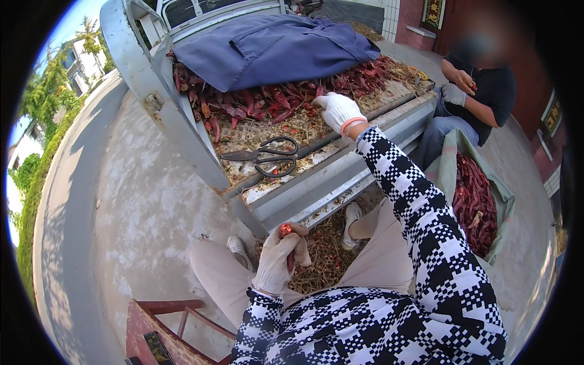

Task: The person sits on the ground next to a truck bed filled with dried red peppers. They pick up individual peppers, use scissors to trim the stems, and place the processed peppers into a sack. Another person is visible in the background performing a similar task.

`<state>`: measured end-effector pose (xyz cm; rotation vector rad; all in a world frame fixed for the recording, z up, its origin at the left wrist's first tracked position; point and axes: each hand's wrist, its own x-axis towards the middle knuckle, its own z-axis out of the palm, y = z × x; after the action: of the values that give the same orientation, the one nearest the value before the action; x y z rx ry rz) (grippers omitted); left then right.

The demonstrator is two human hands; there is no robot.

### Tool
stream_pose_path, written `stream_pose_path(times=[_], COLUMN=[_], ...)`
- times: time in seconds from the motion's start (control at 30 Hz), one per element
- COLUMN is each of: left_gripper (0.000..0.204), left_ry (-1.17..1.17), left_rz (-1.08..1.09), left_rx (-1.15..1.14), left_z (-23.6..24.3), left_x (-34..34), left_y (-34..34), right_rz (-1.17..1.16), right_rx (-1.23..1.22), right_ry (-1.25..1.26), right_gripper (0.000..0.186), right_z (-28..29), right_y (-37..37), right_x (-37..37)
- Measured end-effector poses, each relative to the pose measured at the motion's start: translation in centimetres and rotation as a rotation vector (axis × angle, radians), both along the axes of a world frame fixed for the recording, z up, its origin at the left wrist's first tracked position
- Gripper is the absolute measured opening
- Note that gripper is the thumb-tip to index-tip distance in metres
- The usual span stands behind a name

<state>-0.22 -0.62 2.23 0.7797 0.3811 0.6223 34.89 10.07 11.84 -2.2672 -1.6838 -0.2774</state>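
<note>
The truck bed (316, 176) takes up most of the scene, its open tailgate edge facing the seated person. On it, a blue cloth (274, 45) covers the far part, and in front of the cloth lies a heap of dried red chillies (274, 100). A sack of chillies (474, 204) sits to the right of the truck bed, beside a second person (480, 97) who sits at the bed's right end with both hands raised.

Nearer the tailgate edge than the heap, black scissors (267, 157) lie flat on the bed, blades pointing left, handles to the right.

The right hand (338, 111), in a white glove, reaches up onto the bed at the near rim of the heap — palm down, fingers spread over the chillies; whether its grip has closed on any I cannot tell.

Below the tailgate, over a litter of stems on the ground, the gloved left hand (277, 261) has its grip closed round a single red chilli (286, 231). The chilli stands roughly upright in the fist — its cut end pointing up toward the tailgate, its long axis running down through the fingers.
</note>
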Motion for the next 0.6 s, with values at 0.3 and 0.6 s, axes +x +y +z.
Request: stream_pose_path(times=[0.3,0.6], left_gripper=[0.015,0.015], left_ry=[-0.001,-0.018], left_rz=[0.006,-0.04], left_rx=[-0.033,-0.103], left_z=[-1.4,-1.4], left_x=[-0.2,0.4], left_y=[0.2,0.1], right_rz=[0.099,0.262], right_rx=[-0.264,0.003], right_ry=[-0.115,0.49], right_gripper=[0.042,0.032], right_z=[1.3,0.6], right_y=[3.0,1.2], right_x=[0.0,2.7])
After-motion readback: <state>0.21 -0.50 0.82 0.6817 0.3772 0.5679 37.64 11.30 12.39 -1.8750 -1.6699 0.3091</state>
